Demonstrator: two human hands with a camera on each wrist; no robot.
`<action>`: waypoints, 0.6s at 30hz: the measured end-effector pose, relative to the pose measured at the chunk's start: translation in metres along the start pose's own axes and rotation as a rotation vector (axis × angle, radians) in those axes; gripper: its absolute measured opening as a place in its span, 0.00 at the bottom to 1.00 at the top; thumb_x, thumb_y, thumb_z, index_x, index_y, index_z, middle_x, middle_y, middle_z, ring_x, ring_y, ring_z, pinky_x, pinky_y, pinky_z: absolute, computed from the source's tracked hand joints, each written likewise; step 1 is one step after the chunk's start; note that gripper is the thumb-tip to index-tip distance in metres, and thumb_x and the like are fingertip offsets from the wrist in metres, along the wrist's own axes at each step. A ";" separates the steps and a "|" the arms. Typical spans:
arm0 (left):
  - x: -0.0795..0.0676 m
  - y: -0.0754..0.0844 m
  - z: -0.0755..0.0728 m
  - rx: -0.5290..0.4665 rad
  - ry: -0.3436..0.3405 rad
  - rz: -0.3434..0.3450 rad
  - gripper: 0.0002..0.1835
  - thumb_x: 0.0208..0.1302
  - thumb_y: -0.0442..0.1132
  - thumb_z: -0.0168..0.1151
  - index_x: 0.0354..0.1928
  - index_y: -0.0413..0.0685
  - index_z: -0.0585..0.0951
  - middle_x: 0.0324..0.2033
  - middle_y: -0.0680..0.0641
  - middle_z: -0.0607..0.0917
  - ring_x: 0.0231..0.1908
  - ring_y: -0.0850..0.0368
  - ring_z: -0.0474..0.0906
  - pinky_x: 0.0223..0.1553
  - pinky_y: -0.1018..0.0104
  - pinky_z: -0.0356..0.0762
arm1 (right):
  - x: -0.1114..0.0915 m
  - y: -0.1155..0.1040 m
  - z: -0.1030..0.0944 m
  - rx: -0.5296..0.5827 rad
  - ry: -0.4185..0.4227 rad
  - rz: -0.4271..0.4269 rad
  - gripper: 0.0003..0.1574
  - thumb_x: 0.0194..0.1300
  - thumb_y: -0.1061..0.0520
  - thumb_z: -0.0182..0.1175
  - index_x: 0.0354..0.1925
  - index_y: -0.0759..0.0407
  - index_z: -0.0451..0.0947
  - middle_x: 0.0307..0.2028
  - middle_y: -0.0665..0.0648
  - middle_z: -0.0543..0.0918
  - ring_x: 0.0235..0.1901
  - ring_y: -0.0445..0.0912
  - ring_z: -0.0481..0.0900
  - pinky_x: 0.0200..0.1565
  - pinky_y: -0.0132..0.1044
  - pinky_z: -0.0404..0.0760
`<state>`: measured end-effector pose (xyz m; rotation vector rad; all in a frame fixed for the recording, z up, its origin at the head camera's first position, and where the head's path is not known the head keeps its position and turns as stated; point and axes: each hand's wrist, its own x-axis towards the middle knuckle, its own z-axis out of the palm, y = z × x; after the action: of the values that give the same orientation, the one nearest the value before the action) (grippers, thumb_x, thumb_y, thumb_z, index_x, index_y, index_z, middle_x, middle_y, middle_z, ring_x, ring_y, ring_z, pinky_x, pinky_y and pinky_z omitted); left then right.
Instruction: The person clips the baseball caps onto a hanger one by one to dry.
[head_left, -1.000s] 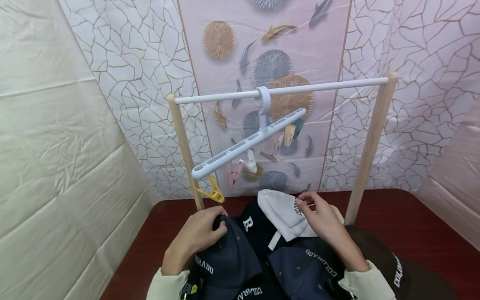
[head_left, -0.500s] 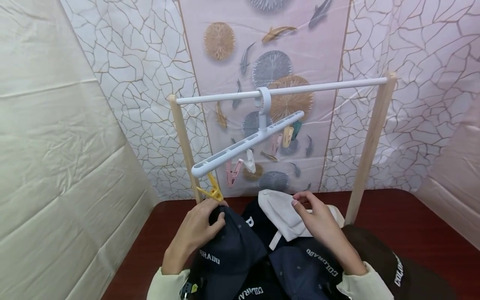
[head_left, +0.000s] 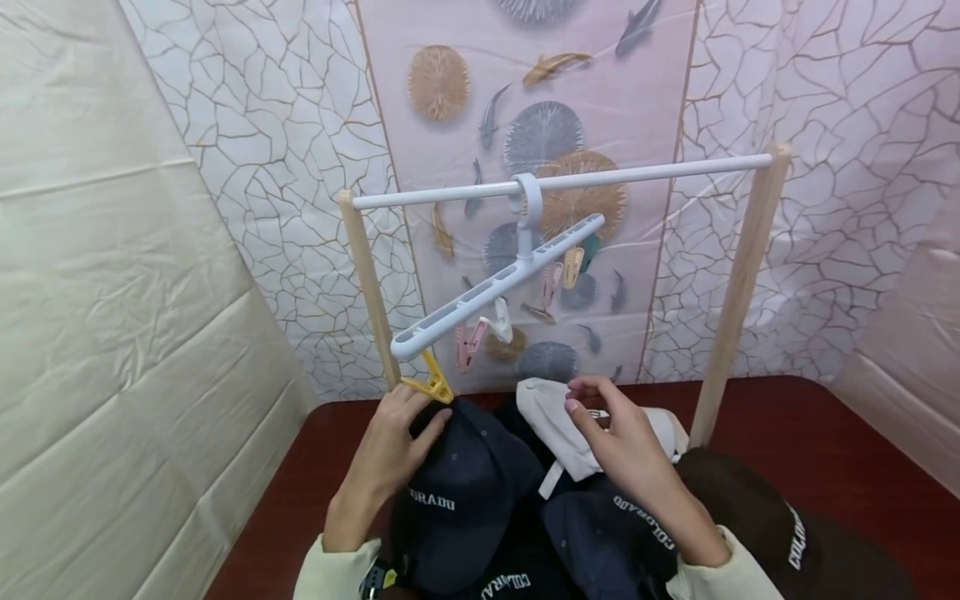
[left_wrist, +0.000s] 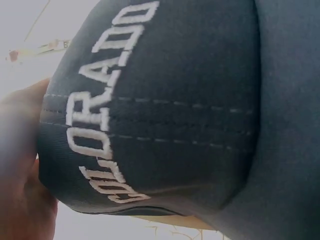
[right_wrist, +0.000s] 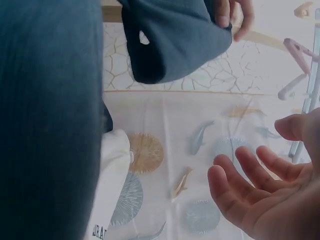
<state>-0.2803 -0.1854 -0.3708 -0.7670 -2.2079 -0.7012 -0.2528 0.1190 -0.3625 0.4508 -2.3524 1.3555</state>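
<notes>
Cloth at the upper left of the navy cap [head_left: 480, 467], lower centre of the head view, is pinched in my left hand [head_left: 390, 446], probably so the brim hangs downward, just beside the yellow clip [head_left: 437, 387] under the hanger [head_left: 487, 292]. My right hand [head_left: 618, 433] hovers before the white cap [head_left: 536, 408]. In the left wrist view, the navy cap fills most of the frame. In the right wrist view, my right hand, lower right, has fingers spread, slightly bent, holding nothing.

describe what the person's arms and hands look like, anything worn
The left hand and right hand wear no gloves. The left sleeve and right sleeve are pale cream; by the left one sits a dark device with a yellow-green patch.
</notes>
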 end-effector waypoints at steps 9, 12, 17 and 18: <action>0.005 0.008 -0.003 0.073 0.030 0.040 0.12 0.67 0.39 0.75 0.49 0.45 0.85 0.44 0.47 0.88 0.47 0.49 0.83 0.51 0.48 0.81 | 0.016 -0.015 0.002 -0.027 0.019 -0.099 0.20 0.80 0.55 0.61 0.63 0.61 0.75 0.54 0.59 0.85 0.55 0.53 0.83 0.51 0.52 0.83; 0.006 0.012 -0.004 0.110 0.037 0.057 0.12 0.67 0.39 0.74 0.49 0.46 0.86 0.44 0.47 0.88 0.48 0.49 0.82 0.47 0.51 0.78 | 0.024 -0.024 0.003 -0.018 0.012 -0.137 0.22 0.79 0.56 0.61 0.65 0.62 0.74 0.56 0.60 0.84 0.55 0.53 0.83 0.51 0.51 0.83; 0.007 0.018 -0.003 0.146 0.026 0.070 0.12 0.68 0.40 0.74 0.52 0.47 0.87 0.47 0.47 0.89 0.50 0.49 0.83 0.41 0.56 0.72 | 0.033 -0.039 0.006 0.007 -0.016 -0.161 0.24 0.79 0.57 0.62 0.67 0.62 0.72 0.59 0.60 0.81 0.56 0.52 0.82 0.51 0.50 0.83; 0.007 0.018 -0.003 0.151 0.026 0.071 0.12 0.68 0.41 0.74 0.51 0.47 0.87 0.47 0.47 0.89 0.50 0.49 0.83 0.41 0.56 0.72 | 0.035 -0.042 0.007 0.008 -0.018 -0.164 0.24 0.79 0.57 0.62 0.67 0.62 0.72 0.59 0.60 0.81 0.56 0.52 0.82 0.51 0.50 0.83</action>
<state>-0.2705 -0.1729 -0.3587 -0.7512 -2.1706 -0.5008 -0.2656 0.0899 -0.3179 0.6454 -2.2690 1.2904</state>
